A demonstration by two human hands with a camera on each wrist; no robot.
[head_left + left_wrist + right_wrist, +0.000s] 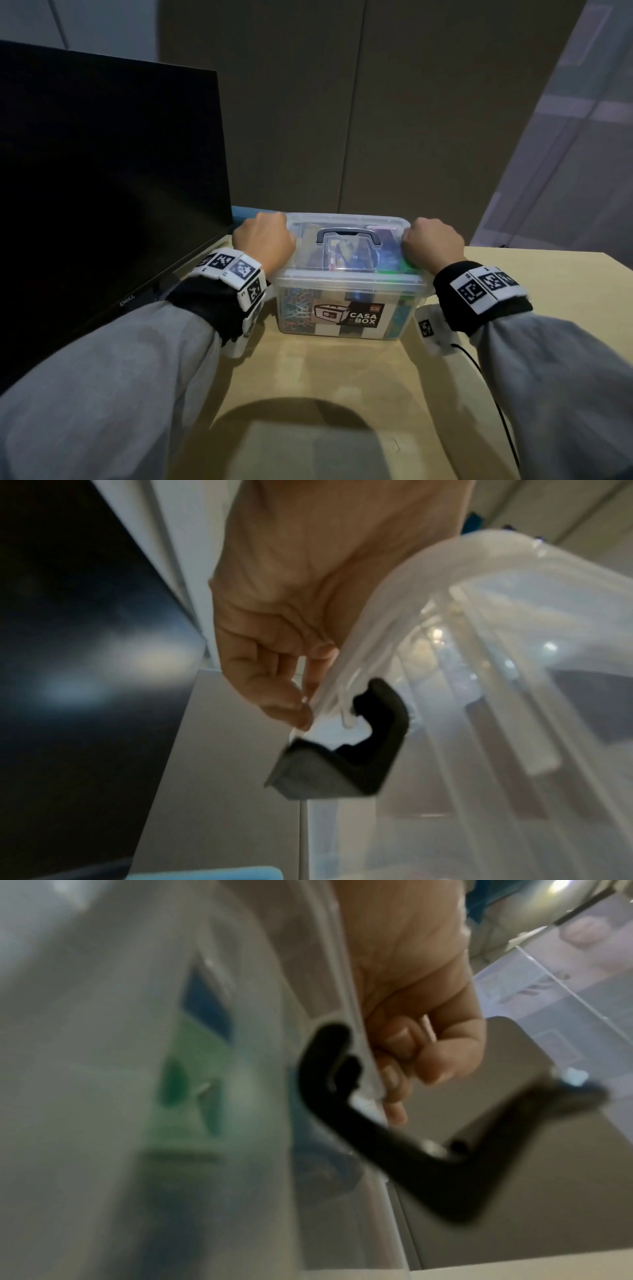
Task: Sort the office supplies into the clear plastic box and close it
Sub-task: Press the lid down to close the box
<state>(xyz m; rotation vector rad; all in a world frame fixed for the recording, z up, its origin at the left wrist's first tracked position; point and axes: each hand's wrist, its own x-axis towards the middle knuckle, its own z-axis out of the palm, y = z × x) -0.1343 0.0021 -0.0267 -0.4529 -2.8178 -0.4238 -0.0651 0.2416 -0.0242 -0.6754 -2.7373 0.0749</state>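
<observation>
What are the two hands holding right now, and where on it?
Both hold the clear plastic box by its lid's rim: the left hand curls over the left edge, the right hand over the right edge.

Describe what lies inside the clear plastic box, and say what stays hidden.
Through the clear plastic box front show coloured paper clips at left and green items at right. The label covers the middle.
</observation>
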